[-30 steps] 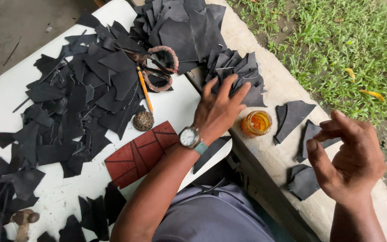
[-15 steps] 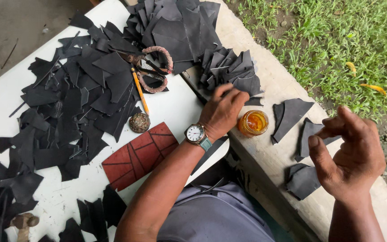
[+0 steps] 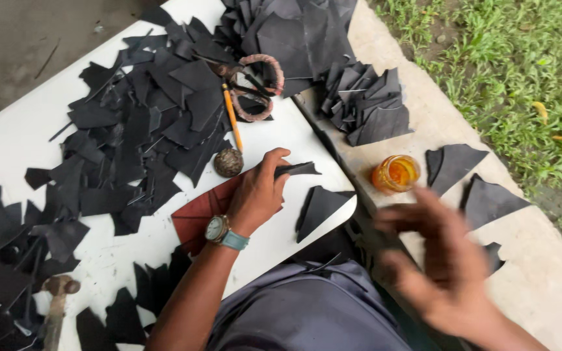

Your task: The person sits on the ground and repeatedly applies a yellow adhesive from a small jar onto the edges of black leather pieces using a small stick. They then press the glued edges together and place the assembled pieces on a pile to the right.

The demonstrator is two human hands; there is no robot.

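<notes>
Heaped black leather offcuts (image 3: 144,130) lie at 10 o'clock. Your left hand (image 3: 258,195) pinches one black leather piece (image 3: 297,170) over the red template (image 3: 196,211). Glue jar (image 3: 396,173) at 3 o'clock. Your right hand (image 3: 440,273), blurred: fingers spread, empty. Most pieces look unglued.

Outdoor craft workshop: leather offcuts (image 3: 138,130), scissors (image 3: 255,84), grass (image 3: 508,71).

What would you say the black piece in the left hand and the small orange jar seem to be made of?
The black piece in the left hand looks like thin matte leather or rubber sheet: flat, dull, clean-cut edges. The jar looks like clear glass or plastic: translucent, glossy, amber contents showing through.
</notes>
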